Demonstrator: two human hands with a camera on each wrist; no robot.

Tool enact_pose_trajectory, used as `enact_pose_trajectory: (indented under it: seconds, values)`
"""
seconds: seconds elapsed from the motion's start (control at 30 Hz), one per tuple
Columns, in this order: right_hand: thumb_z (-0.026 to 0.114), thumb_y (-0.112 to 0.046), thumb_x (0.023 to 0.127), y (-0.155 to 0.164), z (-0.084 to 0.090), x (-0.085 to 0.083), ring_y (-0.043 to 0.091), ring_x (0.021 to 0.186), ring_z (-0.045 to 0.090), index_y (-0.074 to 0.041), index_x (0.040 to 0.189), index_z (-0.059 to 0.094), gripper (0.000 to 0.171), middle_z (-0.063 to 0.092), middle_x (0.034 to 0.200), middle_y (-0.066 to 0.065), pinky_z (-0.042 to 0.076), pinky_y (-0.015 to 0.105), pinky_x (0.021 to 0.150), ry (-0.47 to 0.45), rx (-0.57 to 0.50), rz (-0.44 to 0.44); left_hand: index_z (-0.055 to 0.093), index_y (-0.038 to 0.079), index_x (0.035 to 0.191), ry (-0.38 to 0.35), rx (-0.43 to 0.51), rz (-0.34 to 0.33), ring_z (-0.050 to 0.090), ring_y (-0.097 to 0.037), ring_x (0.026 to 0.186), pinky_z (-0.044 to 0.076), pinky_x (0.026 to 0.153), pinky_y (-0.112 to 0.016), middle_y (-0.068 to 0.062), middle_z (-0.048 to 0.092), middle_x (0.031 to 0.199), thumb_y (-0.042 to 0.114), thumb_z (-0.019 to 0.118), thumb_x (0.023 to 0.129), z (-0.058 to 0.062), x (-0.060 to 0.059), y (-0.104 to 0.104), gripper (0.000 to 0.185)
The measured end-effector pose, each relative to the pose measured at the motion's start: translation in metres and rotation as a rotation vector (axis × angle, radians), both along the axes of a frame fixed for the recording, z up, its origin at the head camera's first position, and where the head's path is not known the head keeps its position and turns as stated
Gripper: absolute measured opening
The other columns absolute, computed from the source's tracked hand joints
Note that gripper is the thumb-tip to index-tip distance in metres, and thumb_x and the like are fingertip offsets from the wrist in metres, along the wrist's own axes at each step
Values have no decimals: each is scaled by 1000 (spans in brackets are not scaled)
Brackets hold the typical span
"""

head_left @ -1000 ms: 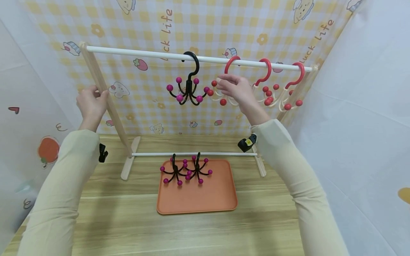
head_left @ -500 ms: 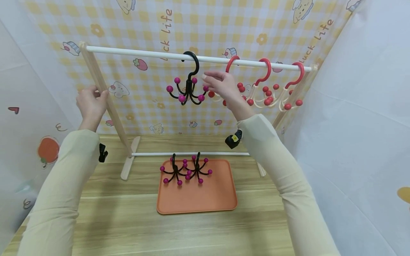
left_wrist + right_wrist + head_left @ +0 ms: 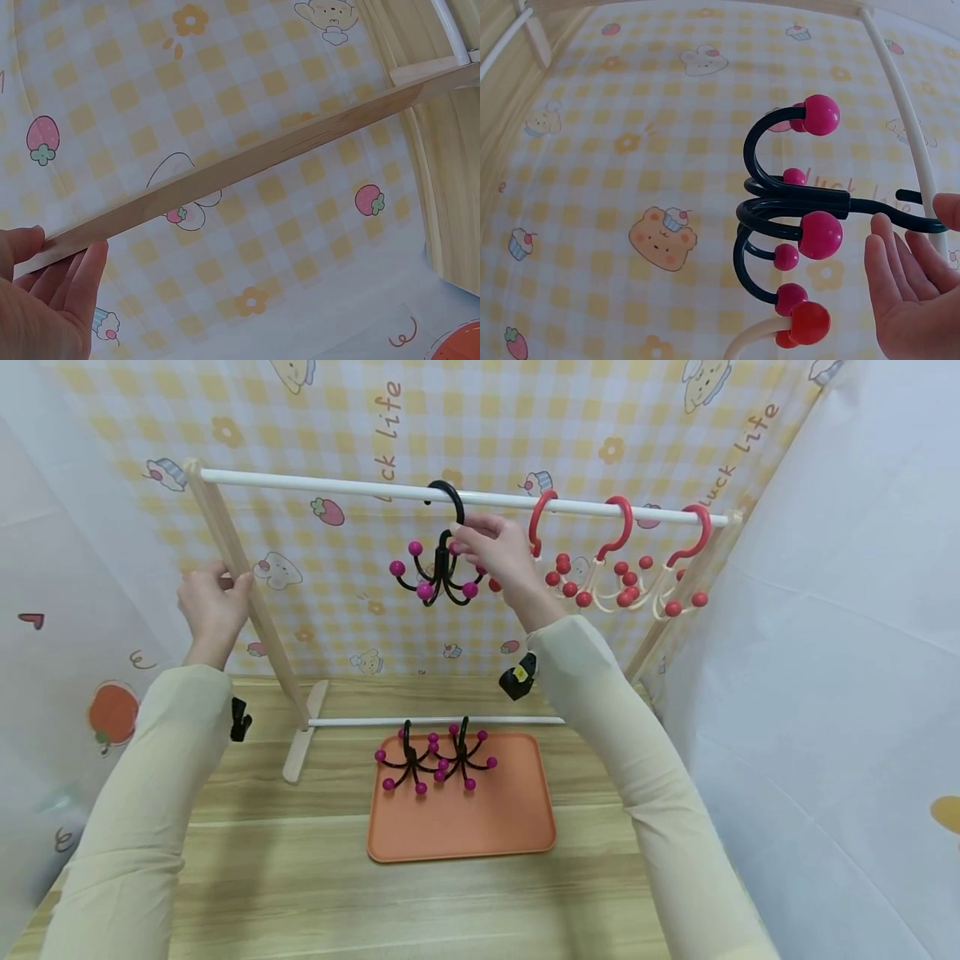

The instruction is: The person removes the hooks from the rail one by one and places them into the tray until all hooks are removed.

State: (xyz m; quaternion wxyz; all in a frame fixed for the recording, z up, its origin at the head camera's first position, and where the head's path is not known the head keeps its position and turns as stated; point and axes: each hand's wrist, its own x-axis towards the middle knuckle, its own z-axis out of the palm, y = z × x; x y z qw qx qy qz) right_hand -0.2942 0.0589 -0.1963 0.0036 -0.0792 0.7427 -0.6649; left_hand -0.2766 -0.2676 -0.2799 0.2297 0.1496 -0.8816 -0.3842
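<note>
My left hand [image 3: 213, 602] holds the rack's left wooden post [image 3: 258, 602]. In the left wrist view the thumb [image 3: 26, 241] lies on one side of the post [image 3: 225, 169], fingers on the other. A black octopus-style hanger [image 3: 442, 568] with magenta ball tips hangs by its hook from the white top rail [image 3: 315, 483]. Right at that hook is my right hand [image 3: 495, 552]. The right wrist view has its extended fingers [image 3: 889, 262] beside the hanger's neck [image 3: 862, 205], thumb apart from them near the rail. Several red-and-cream hangers [image 3: 617, 531] hang farther right, one partly behind the hand.
An orange tray [image 3: 502, 827] lies on the wooden table [image 3: 300, 893], with two black hangers [image 3: 411, 758] [image 3: 462, 752] on it. A white lower bar [image 3: 360, 722] runs behind the tray. A yellow checked cloth [image 3: 330, 427] covers the back; pale sheets stand at both sides.
My right hand has moved left from the nearest red hanger to the hook of the hanging black one. My left hand has stayed on the post.
</note>
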Motion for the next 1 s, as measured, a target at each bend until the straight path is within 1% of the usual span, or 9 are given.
enact_pose_trajectory:
  seconds: [0.13,0.3,0.4,0.5,0.67,0.8,0.9,1.0]
  values:
    - [61,-17,84,-2,1,-2,16,90,58,-8,113,57,31,60,102,4,45,20,76,-3,-19,-30,55,-2,115,-3,0,-3,53,-36,100,38,88,-41,-22,54,113,28,42,91,0,0,0,40]
    - [61,-17,84,-3,1,-4,17,90,59,-7,111,59,29,61,101,4,46,18,73,13,-39,-48,54,-1,116,-5,0,1,53,-35,100,42,84,-42,-21,54,113,28,41,91,0,1,0,40]
    - [61,-17,84,-5,2,-5,17,89,59,-7,109,60,28,61,99,5,46,18,72,14,-37,-54,55,-2,116,2,-2,1,53,-35,100,41,85,-42,-22,54,112,27,41,91,0,1,0,40]
    - [62,-17,83,-7,3,-5,18,87,60,-7,107,61,26,62,97,6,46,18,71,24,-38,-63,55,-2,115,2,-1,-2,53,-36,101,40,86,-41,-22,54,112,27,42,91,0,1,0,40]
    - [62,-16,83,-8,4,-4,20,85,60,-4,105,61,25,62,97,8,46,22,74,49,-49,-67,54,-3,115,1,6,-1,51,-36,102,39,87,-42,-22,54,112,28,42,91,0,1,0,40]
    - [61,-16,83,-7,6,-2,18,83,60,-4,104,61,24,62,96,8,46,21,74,73,-59,-59,55,-3,113,15,-1,0,52,-37,101,36,90,-42,-23,54,112,27,42,91,0,1,1,40]
    - [61,-15,83,-6,9,0,18,82,60,-3,103,60,23,62,93,9,46,21,74,97,-99,-36,56,-4,112,20,-3,0,53,-36,99,36,90,-41,-23,55,111,27,42,91,0,1,1,39]
    - [61,-12,84,-6,11,4,20,82,60,-1,102,59,22,62,92,11,46,22,75,127,-146,-1,56,-4,111,24,-7,-1,54,-37,98,33,93,-40,-23,55,111,27,43,91,0,0,1,39]
